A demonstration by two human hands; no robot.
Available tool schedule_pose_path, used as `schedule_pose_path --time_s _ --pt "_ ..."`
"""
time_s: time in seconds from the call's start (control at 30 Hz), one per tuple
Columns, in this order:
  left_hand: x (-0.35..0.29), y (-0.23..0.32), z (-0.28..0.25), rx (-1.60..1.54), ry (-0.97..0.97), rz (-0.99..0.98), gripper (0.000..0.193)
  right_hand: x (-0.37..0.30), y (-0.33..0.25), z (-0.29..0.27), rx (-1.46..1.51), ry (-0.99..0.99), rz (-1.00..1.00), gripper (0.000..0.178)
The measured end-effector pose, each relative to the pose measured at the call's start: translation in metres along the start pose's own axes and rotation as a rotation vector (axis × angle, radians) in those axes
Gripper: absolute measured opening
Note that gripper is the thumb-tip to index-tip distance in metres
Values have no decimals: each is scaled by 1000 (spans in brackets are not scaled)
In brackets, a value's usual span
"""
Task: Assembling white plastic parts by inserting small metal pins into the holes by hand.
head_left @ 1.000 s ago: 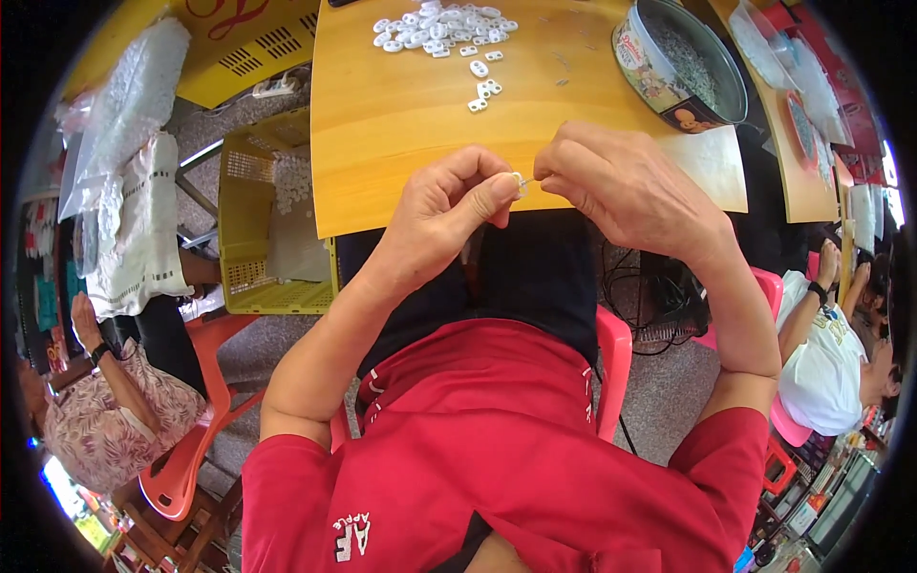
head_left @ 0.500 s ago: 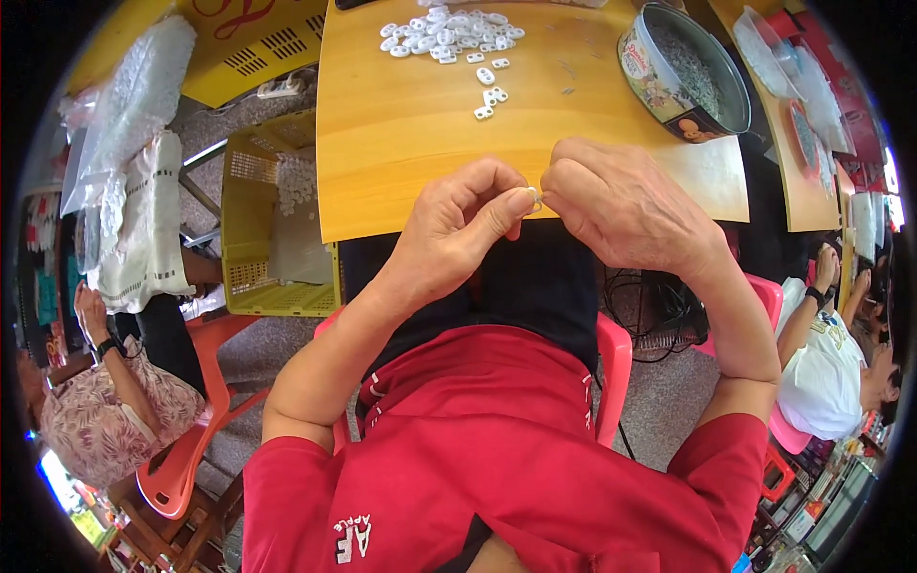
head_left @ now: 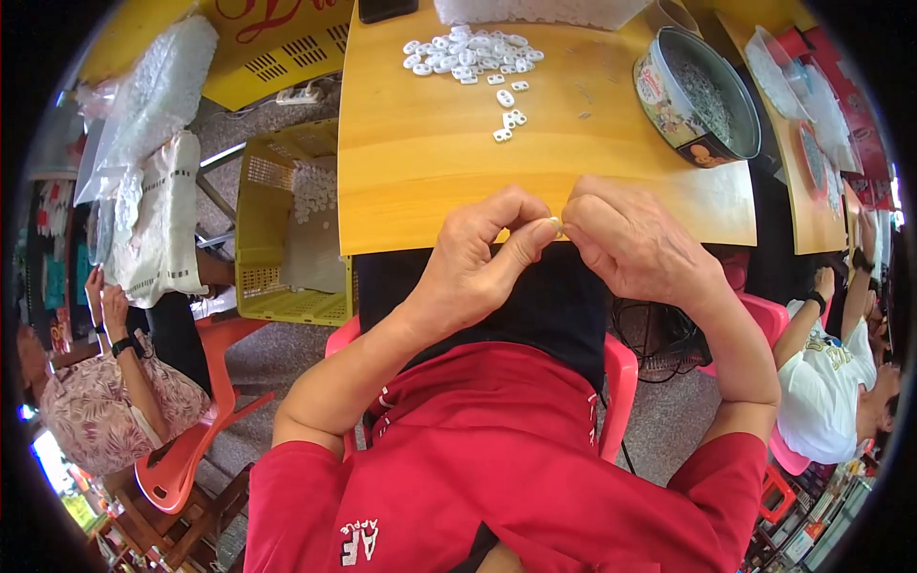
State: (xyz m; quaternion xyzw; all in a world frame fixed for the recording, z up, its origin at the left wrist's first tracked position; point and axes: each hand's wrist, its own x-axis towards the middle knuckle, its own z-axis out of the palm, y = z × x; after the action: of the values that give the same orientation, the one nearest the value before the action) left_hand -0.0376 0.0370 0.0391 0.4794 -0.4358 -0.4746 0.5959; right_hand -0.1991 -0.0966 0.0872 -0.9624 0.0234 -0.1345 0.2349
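My left hand pinches a small white plastic piece between thumb and forefinger, at the near edge of the wooden table. Fingertips of my right hand are closed against the same spot; a tiny part between the two hands is too small to name. Beyond the hands lies a pile of white oval plastic pieces, each with two holes. Several loose ones lie closer to me. A round tin on the right holds many small metal bits.
A clear plastic container and a dark phone-like object sit at the far edge. Left of the table stands a yellow crate with white pieces inside. People sit on both sides, near an orange chair and a pink stool.
The whole view has shifted slightly, so the table and tin appear lower and farther right. Both hands stay pinched together, with the white piece now more covered by the fingers.
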Motion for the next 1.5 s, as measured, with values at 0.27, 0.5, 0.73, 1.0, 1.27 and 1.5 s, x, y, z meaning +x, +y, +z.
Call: schedule_pose_path --time_s 0.27,0.5,0.73,1.0,1.27,1.5 --pt "1 1 0 66 -9 15 9 -2 1 3 165 -1 37 11" --pt "0 -7 -3 251 19 169 6 1 3 11 204 -12 90 11" --pt "4 -16 -17 -74 100 -10 8 21 17 14 348 -15 252 15" --pt "3 -14 -40 -224 253 30 13 75 76 27 -27 296 354 21" --pt "-2 -13 -55 -250 308 33 13 96 78 47 -431 130 468 22" --pt "-1 -15 -59 -301 327 29 12 109 76 49 -420 126 362 19"
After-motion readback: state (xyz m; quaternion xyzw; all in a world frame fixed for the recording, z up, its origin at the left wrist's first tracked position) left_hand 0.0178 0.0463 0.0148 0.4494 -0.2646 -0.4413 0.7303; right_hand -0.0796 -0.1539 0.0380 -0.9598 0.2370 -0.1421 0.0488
